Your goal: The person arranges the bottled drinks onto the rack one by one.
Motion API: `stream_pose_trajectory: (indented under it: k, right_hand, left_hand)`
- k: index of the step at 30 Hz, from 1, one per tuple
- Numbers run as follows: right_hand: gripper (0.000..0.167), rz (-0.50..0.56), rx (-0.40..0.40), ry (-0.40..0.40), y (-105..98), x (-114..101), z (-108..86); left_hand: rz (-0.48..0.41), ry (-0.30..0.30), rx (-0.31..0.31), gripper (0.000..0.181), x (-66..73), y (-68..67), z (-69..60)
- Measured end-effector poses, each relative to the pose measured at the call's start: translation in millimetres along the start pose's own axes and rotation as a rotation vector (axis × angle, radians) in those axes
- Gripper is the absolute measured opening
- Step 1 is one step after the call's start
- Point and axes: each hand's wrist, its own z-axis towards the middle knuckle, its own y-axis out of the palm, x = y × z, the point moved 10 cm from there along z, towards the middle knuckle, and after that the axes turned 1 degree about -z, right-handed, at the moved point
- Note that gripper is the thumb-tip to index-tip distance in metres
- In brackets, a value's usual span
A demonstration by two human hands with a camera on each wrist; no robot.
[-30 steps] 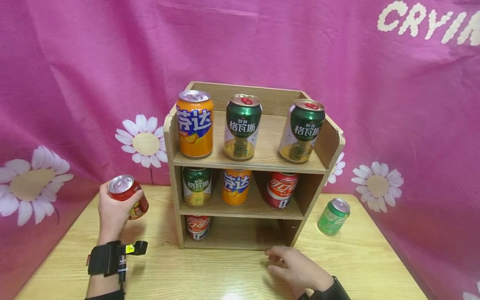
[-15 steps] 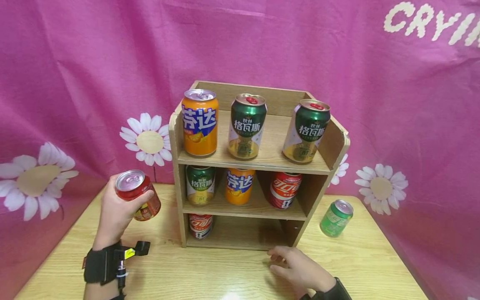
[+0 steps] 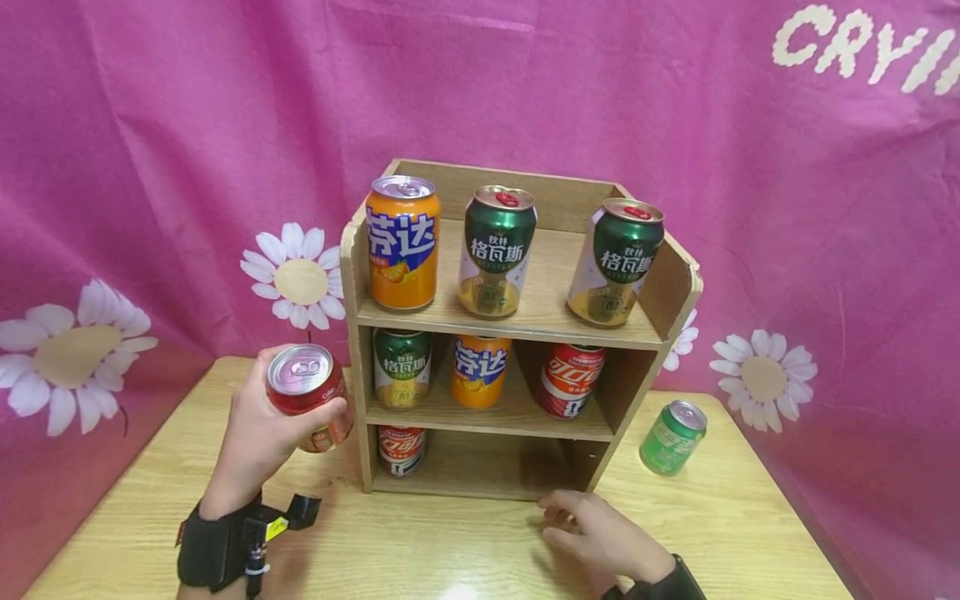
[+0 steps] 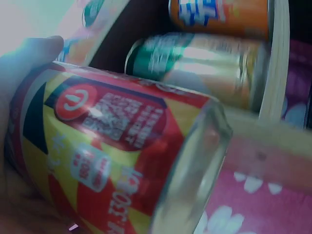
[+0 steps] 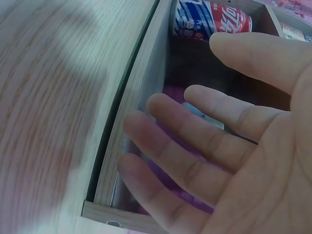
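My left hand (image 3: pixel 255 429) grips a red soda can (image 3: pixel 311 398) by its side, left of the wooden shelf (image 3: pixel 547 267). The can's silver lid faces up. The left wrist view shows the soda can (image 4: pixel 112 146) large, with its red and yellow print and bottom rim, near the middle tier. My right hand (image 3: pixel 603 537) is low at the shelf's front right, holding nothing. In the right wrist view the right hand (image 5: pixel 243 180) has relaxed, spread fingers before the bottom tier. A red cola can (image 3: pixel 401 450) stands at that tier's left end.
Upper tier: an orange soda can (image 3: pixel 402 250) and two green-and-gold cans, one central (image 3: pixel 497 250), one right (image 3: pixel 617 262). Middle tier: a green-and-gold can (image 3: pixel 402 371), an orange can (image 3: pixel 480 372), a red can (image 3: pixel 572 381). A green can (image 3: pixel 673 437) stands on the table (image 3: pixel 420 550), right.
My left hand has carried the red soda can rightward, closer to the shelf's left side. The right hand stays nearly still. The head view has shifted slightly.
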Motion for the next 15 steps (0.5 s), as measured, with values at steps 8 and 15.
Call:
stream_pose_trajectory:
  k: [8, 15]
  right_hand:
    - [0.024, 0.011, 0.012, -0.004, -3.5, -2.1, 2.1]
    - [0.026, 0.024, -0.005, 0.01, -2.1, 0.5, 0.2]
  left_hand:
    - [-0.016, 0.024, -0.042, 0.069, 16.8, 22.8, -7.4]
    - [-0.035, -0.001, -0.115, 0.069, 19.2, 45.7, -20.8]
